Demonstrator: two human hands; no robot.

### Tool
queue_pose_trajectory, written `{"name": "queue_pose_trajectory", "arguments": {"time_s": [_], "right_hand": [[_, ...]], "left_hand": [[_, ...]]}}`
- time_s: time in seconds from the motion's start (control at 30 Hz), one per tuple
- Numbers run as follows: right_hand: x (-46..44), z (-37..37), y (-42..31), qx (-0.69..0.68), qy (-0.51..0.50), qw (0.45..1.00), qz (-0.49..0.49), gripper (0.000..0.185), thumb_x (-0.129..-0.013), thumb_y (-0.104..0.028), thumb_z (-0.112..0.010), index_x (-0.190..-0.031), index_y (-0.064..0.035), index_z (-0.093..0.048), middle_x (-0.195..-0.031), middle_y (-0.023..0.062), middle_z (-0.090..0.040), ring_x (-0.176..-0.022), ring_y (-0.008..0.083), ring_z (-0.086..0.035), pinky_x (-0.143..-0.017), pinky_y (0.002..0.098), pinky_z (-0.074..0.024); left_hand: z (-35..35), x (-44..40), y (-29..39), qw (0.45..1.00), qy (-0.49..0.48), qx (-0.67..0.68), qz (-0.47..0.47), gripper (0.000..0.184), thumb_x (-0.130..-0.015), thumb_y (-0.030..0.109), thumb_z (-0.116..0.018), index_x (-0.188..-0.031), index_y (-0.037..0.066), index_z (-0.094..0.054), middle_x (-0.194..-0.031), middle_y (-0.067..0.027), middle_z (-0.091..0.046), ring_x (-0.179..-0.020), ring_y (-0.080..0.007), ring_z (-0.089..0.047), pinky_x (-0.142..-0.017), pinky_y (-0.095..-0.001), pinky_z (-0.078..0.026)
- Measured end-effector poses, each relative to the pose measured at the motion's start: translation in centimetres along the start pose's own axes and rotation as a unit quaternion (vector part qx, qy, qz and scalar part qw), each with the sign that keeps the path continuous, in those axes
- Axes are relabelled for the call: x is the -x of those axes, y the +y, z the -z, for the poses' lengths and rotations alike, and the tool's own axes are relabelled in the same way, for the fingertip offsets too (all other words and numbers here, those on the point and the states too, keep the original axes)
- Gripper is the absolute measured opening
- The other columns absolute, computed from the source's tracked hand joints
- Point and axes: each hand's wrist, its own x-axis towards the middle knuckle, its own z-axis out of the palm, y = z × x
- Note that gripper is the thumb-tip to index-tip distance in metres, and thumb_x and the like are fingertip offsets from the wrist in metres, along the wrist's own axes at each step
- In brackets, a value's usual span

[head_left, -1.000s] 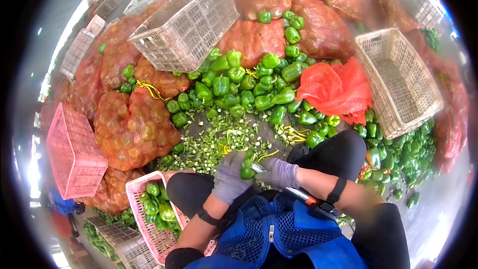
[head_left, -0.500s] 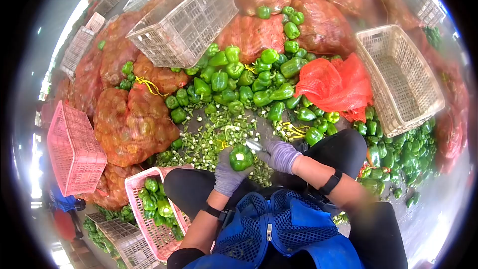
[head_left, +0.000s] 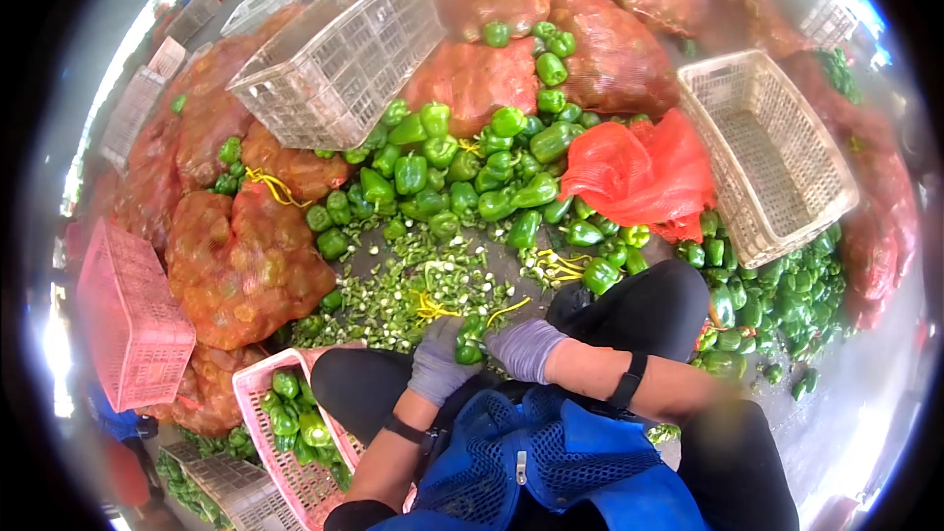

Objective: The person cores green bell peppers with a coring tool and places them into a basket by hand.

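My left hand [head_left: 440,360], in a grey-purple glove, is closed around a green bell pepper [head_left: 470,342], its lobed side facing up. My right hand [head_left: 528,347], gloved alike, is curled close to the pepper's right side. A small knife showed in it half a second ago; the blade is hidden now. Beyond both hands, green and white pepper trimmings [head_left: 423,280] cover the floor, with yellow ties [head_left: 433,308] among them. A heap of whole green peppers [head_left: 462,172] lies behind the trimmings.
At my left knee a pink crate [head_left: 280,447] holds peppers; another pink crate [head_left: 138,320] stands farther left. Full mesh sacks [head_left: 246,270] rise at left and back. Two pale crates [head_left: 339,64] [head_left: 772,152], a red net [head_left: 639,172] and more peppers [head_left: 777,300] surround me.
The pepper has turned, so its pale cut core no longer shows. My right hand has moved lower beside it, and the knife blade has gone from sight. My view has shifted slightly right.
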Motion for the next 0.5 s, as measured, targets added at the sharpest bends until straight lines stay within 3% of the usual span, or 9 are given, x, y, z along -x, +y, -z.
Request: {"name": "queue_pose_trajectory", "arguments": {"time_s": [0.13, 0.17, 0.27, 0.33, 0.37, 0.4, 0.47, 0.5], "right_hand": [[0.1, -1.7, 1.5, 0.025, 0.051, 0.997, 0.055, 0.026, -0.087, -0.020, -0.052, -0.105, -0.0014, -0.057, -0.082, 0.0176, -0.066, -0.073, 0.0365, -0.066, -0.062, 0.0463, -0.0524], [0.2, -1.9, 1.8, 0.037, 0.064, 0.995, 0.074, 0.028, -0.087, -0.021, -0.053, -0.107, -0.0014, -0.056, -0.082, 0.0176, -0.066, -0.073, 0.0366, -0.066, -0.061, 0.0462, -0.0522], [1.3, -0.2, 0.8, -0.006, 0.153, 0.982, 0.108, 0.037, -0.090, -0.031, -0.053, -0.113, -0.0022, -0.053, -0.079, 0.0166, -0.064, -0.070, 0.0370, -0.065, -0.060, 0.0463, -0.0517], [1.3, 0.6, 0.3, -0.089, 0.224, 0.959, 0.149, 0.037, -0.091, -0.035, -0.052, -0.111, -0.0037, -0.053, -0.079, 0.0164, -0.064, -0.069, 0.0372, -0.064, -0.060, 0.0467, -0.0515], [0.9, 1.3, 0.7, -0.117, 0.192, 0.967, 0.121, 0.036, -0.091, -0.037, -0.051, -0.111, -0.0064, -0.053, -0.081, 0.0173, -0.064, -0.071, 0.0380, -0.064, -0.061, 0.0478, -0.0511], [1.5, 3.5, 0.4, -0.160, 0.171, 0.971, 0.045, 0.030, -0.090, -0.031, -0.054, -0.110, -0.0077, -0.054, -0.079, 0.0175, -0.062, -0.067, 0.0381, -0.062, -0.060, 0.0470, -0.0502], [2.3, 4.7, 2.4, -0.219, 0.307, 0.926, 0.025, 0.030, -0.089, -0.025, -0.059, -0.112, -0.0054, -0.058, -0.075, 0.0122, -0.061, -0.066, 0.0306, -0.061, -0.060, 0.0379, -0.0497], [1.8, 4.2, 4.2, -0.250, 0.393, 0.884, 0.029, 0.027, -0.089, -0.024, -0.059, -0.109, -0.0057, -0.057, -0.072, 0.0081, -0.059, -0.061, 0.0243, -0.059, -0.056, 0.0343, -0.0481]], "left_hand": [[2.5, -0.4, 1.1, 0.948, -0.140, 0.238, 0.160, 0.085, -0.050, 0.030, -0.090, -0.120, 0.003, -0.051, -0.112, -0.0159, -0.059, -0.104, -0.0303, -0.060, -0.090, -0.0380, -0.050], [3.2, -0.3, 1.4, 0.960, -0.128, 0.204, 0.144, 0.083, -0.050, 0.029, -0.091, -0.119, 0.004, -0.052, -0.109, -0.0139, -0.062, -0.101, -0.0266, -0.062, -0.090, -0.0362, -0.050], [6.6, 0.6, 1.7, 0.986, -0.006, 0.114, 0.118, 0.072, -0.054, 0.024, -0.090, -0.114, 0.005, -0.055, -0.108, -0.0123, -0.061, -0.099, -0.0285, -0.062, -0.093, -0.0366, -0.050], [10.2, 1.8, -0.2, 0.992, 0.063, -0.054, 0.097, 0.069, -0.055, 0.019, -0.088, -0.114, 0.008, -0.055, -0.105, -0.0114, -0.061, -0.098, -0.0291, -0.061, -0.091, -0.0363, -0.050], [12.7, 2.8, -0.5, 0.981, 0.115, -0.082, 0.131, 0.068, -0.054, 0.016, -0.087, -0.114, 0.009, -0.055, -0.105, -0.0113, -0.061, -0.099, -0.0291, -0.060, -0.090, -0.0366, -0.050], [15.1, 4.3, -0.9, 0.966, 0.165, -0.112, 0.163, 0.067, -0.054, 0.014, -0.086, -0.113, 0.011, -0.055, -0.106, -0.0112, -0.060, -0.100, -0.0292, -0.059, -0.089, -0.0368, -0.050], [18.1, 8.0, -3.4, 0.934, 0.284, -0.003, 0.215, 0.071, -0.053, 0.012, -0.087, -0.115, 0.010, -0.053, -0.112, -0.0126, -0.057, -0.106, -0.0300, -0.056, -0.093, -0.0389, -0.048], [19.7, 11.1, -6.6, 0.921, 0.262, -0.112, 0.267, 0.076, -0.054, 0.013, -0.086, -0.120, 0.010, -0.050, -0.116, -0.0139, -0.055, -0.109, -0.0314, -0.055, -0.097, -0.0388, -0.046]]}}
